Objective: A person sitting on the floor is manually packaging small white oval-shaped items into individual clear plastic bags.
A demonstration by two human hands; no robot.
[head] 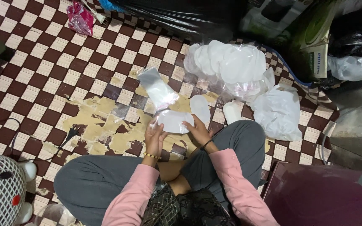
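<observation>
I sit cross-legged on a brown and cream checkered mat (42,71). Both hands hold a white oval pad (173,121) low over the mat. My left hand (155,137) grips its left end, where a clear plastic sleeve (158,88) sticks up and away. My right hand (197,130) grips the pad's right edge. Another white oval pad (200,108) lies on the mat just beyond my right hand.
A heap of white round pads in clear plastic (227,65) sits at the back right, with a white plastic bag (278,109) beside it. Black bags (177,14), a pink bag (80,19), a white fan grille (1,190) and a maroon box (323,196) surround me.
</observation>
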